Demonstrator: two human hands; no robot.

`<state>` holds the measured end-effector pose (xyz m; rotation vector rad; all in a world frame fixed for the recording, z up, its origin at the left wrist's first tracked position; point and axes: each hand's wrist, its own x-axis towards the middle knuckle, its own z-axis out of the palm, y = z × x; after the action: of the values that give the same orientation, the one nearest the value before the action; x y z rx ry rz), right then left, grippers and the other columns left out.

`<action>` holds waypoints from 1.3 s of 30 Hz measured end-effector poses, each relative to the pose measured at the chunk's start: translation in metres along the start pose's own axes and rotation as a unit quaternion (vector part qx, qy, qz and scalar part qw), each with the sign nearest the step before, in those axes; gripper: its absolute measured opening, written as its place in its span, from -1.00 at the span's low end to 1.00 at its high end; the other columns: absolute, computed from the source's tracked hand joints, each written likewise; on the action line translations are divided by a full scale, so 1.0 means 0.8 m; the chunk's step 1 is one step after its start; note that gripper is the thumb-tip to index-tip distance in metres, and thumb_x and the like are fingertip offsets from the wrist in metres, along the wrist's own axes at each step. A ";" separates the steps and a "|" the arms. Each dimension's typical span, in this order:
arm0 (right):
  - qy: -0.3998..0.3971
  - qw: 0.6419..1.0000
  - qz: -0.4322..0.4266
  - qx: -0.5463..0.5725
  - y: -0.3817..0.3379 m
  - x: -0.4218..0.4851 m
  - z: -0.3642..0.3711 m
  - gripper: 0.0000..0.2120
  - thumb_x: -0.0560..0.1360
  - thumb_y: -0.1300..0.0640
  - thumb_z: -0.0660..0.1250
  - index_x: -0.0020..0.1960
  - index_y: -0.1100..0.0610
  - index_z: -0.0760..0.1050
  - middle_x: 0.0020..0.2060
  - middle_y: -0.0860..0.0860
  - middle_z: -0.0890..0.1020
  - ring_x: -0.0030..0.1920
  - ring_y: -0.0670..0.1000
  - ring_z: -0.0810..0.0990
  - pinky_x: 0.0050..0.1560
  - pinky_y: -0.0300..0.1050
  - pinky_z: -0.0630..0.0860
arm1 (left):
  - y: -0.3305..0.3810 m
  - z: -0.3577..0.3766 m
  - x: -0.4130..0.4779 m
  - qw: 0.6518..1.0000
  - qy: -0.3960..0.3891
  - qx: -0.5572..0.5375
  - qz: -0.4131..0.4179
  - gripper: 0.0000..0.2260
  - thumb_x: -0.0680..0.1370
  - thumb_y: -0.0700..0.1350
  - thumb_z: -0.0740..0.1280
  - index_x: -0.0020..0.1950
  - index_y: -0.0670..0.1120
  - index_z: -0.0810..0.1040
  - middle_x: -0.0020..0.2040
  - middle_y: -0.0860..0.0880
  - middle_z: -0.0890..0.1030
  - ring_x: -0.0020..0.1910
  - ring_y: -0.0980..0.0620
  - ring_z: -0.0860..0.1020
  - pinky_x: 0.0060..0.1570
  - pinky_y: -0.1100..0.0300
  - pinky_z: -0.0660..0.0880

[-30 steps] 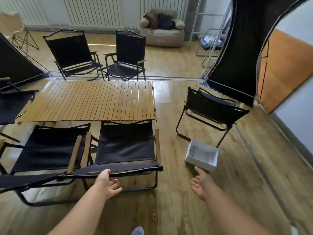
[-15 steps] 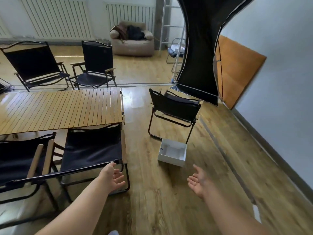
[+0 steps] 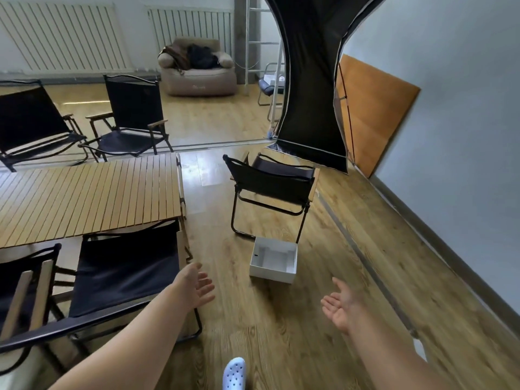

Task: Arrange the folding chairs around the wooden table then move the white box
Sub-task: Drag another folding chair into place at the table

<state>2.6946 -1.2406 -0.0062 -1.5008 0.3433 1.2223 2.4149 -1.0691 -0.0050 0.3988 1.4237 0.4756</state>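
The slatted wooden table (image 3: pixel 90 195) fills the left middle. Two black folding chairs (image 3: pixel 123 266) stand along its near side and two more (image 3: pixel 132 119) along its far side. A further black folding chair (image 3: pixel 270 187) stands apart to the right of the table, its back toward me. The empty white box (image 3: pixel 274 260) lies on the floor just in front of that chair. My left hand (image 3: pixel 195 285) is held out, fingers relaxed, beside the near chair's right edge, holding nothing. My right hand (image 3: pixel 342 304) is palm up, empty, right of and nearer than the box.
A black tent flap (image 3: pixel 312 88) hangs behind the lone chair, with an orange board (image 3: pixel 374 114) leaning on the right wall. A beige sofa seat (image 3: pixel 198 68) and a white ladder (image 3: pixel 277 66) stand at the back. A light blue shoe (image 3: pixel 234 374) shows at the bottom.
The view has swung right and moved closer to the white box and lone chair. My left hand has left the near chair's back. Both hands stay empty and held out.
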 end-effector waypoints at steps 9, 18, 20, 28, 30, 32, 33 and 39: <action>0.010 1.000 -0.020 0.001 -0.109 0.083 0.093 -0.36 0.59 0.03 0.24 0.52 0.31 0.09 0.48 0.26 0.25 0.46 0.20 0.28 0.45 0.05 0.24 | 0.131 0.083 0.085 1.000 -0.012 0.005 -0.003 -0.63 0.63 0.00 0.17 0.28 -0.25 0.42 0.16 -0.25 0.52 0.14 -0.23 0.51 0.15 -0.18 0.47; 0.000 1.000 -0.027 0.010 -0.196 0.144 0.186 -0.40 0.61 0.01 0.18 0.51 0.32 0.13 0.46 0.27 0.28 0.43 0.22 0.33 0.41 0.08 0.28 | 0.277 0.142 0.151 0.999 -0.031 0.024 0.034 -0.64 0.63 -0.02 0.16 0.29 -0.24 0.41 0.23 -0.25 0.51 0.22 -0.23 0.49 0.18 -0.18 0.46; -0.001 1.000 -0.028 0.012 -0.211 0.158 0.201 -0.41 0.61 0.01 0.18 0.51 0.32 0.14 0.46 0.28 0.29 0.43 0.22 0.33 0.41 0.08 0.29 | 0.294 0.157 0.165 0.999 -0.033 0.026 0.032 -0.66 0.62 -0.02 0.17 0.26 -0.24 0.42 0.21 -0.25 0.52 0.21 -0.23 0.50 0.14 -0.18 0.46; -0.013 1.000 -0.012 0.013 -0.302 0.236 0.245 -0.36 0.57 0.03 0.28 0.51 0.31 0.14 0.46 0.27 0.30 0.42 0.22 0.35 0.42 0.07 0.30 | 0.342 0.240 0.229 0.999 -0.027 0.017 0.018 -0.66 0.61 -0.01 0.20 0.24 -0.24 0.43 0.21 -0.24 0.52 0.20 -0.24 0.51 0.18 -0.20 0.47; -0.021 1.000 -0.009 0.011 -0.330 0.262 0.255 -0.35 0.57 0.03 0.28 0.52 0.31 0.13 0.46 0.26 0.28 0.43 0.22 0.33 0.43 0.07 0.29 | 0.354 0.262 0.245 0.999 -0.031 0.014 0.016 -0.64 0.61 -0.01 0.20 0.27 -0.24 0.43 0.22 -0.24 0.52 0.21 -0.24 0.51 0.18 -0.19 0.47; -0.020 1.000 -0.005 0.003 -0.355 0.288 0.265 -0.35 0.57 0.03 0.28 0.52 0.31 0.13 0.47 0.26 0.27 0.44 0.22 0.32 0.43 0.06 0.29 | 0.366 0.282 0.262 0.999 -0.027 0.013 0.013 -0.63 0.61 0.00 0.21 0.28 -0.24 0.43 0.21 -0.23 0.53 0.20 -0.23 0.51 0.15 -0.19 0.49; -0.017 1.000 0.000 0.002 -0.366 0.300 0.270 -0.34 0.57 0.03 0.28 0.52 0.31 0.13 0.47 0.27 0.27 0.44 0.21 0.32 0.42 0.06 0.30 | 0.372 0.292 0.269 1.000 -0.024 0.011 0.012 -0.63 0.61 0.00 0.21 0.28 -0.24 0.43 0.20 -0.23 0.53 0.19 -0.23 0.52 0.14 -0.18 0.49; 0.008 1.000 0.007 -0.022 -0.396 0.356 0.296 -0.35 0.56 0.05 0.30 0.52 0.27 0.15 0.46 0.28 0.28 0.43 0.22 0.33 0.41 0.07 0.31 | 0.392 0.336 0.309 1.000 -0.017 0.002 -0.006 -0.63 0.62 0.00 0.18 0.29 -0.23 0.42 0.19 -0.23 0.53 0.16 -0.20 0.53 0.14 -0.19 0.49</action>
<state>2.9378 -0.8189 -0.0282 -1.5487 0.3388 1.2366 2.6790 -0.6668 -0.0156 0.3998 1.3942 0.4550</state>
